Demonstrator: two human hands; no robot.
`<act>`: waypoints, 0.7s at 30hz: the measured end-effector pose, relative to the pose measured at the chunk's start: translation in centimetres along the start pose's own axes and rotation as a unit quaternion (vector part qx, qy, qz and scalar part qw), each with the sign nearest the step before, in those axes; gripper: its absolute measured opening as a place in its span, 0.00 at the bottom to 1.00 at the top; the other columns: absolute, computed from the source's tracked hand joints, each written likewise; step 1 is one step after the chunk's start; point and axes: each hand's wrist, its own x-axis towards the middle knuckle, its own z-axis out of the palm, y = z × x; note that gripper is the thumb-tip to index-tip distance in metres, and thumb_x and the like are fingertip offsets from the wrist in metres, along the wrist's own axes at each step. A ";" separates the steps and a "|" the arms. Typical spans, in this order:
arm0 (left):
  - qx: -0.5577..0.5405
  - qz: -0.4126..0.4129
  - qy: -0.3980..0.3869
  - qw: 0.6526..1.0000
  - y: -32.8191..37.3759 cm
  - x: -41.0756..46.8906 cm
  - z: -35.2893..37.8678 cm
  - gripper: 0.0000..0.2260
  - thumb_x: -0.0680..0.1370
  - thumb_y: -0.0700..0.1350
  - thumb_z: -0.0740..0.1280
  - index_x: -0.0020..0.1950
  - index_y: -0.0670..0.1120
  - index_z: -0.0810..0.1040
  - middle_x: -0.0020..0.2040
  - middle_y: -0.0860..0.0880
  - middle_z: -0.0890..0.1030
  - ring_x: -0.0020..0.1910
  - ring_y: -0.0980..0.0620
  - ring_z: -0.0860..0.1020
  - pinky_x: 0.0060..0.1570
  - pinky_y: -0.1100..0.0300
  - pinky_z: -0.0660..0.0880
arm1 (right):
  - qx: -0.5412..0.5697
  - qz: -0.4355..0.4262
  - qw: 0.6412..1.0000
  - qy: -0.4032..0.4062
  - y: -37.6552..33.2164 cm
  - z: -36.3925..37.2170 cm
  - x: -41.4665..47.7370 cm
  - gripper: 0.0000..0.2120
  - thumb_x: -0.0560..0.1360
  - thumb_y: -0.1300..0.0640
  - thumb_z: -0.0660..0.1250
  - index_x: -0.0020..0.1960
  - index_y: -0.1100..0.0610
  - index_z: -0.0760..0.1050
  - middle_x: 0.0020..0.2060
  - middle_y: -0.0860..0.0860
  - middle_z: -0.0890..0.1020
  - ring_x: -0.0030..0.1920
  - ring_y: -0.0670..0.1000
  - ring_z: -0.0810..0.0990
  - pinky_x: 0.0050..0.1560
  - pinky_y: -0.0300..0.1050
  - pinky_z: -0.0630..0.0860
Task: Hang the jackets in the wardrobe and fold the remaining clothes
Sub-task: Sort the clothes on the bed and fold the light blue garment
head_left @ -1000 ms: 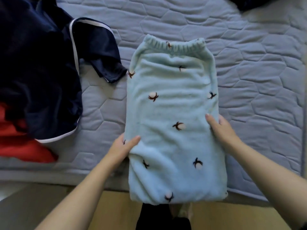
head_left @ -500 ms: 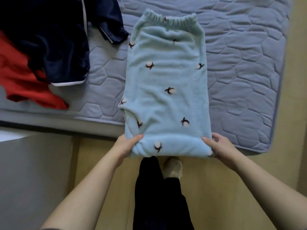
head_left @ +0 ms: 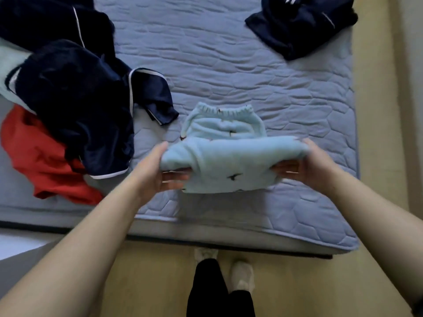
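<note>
Pale-blue fleece garment [head_left: 229, 161] | fold runs left-right, waistband (elastic) pointing away | left hand [head_left: 158, 172] and right hand [head_left: 306, 165] grip its ends

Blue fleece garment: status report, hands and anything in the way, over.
Left hand and right hand grip the blue fleece garment at its sides. Doubled over on the mattress, waistband showing. Navy pile close left, apart.

Our left hand [head_left: 155, 172] and right hand [head_left: 313, 163] blur at the fingers [head_left: 175, 179], which are partly tucked under the pale blue fleece [head_left: 229, 156]; its lower layers lie hidden from us. The red garment [head_left: 34, 156] runs beneath the navy pile [head_left: 68, 99], which is cut off at the left edge. The far navy bundle [head_left: 302, 24], perhaps folded, is cut at the top.
</note>
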 end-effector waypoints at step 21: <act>0.367 0.237 0.302 0.847 0.5 16.7 3.0 0.30 0.74 0.58 0.66 0.71 0.46 0.63 0.68 0.46 0.67 0.66 0.45 0.66 0.63 0.46 0.65 | -0.412 -0.206 0.815 0.353 1.2 7.5 14.4 0.26 0.75 0.43 0.62 0.69 0.56 0.66 0.65 0.53 0.70 0.64 0.55 0.69 0.61 0.55 0.64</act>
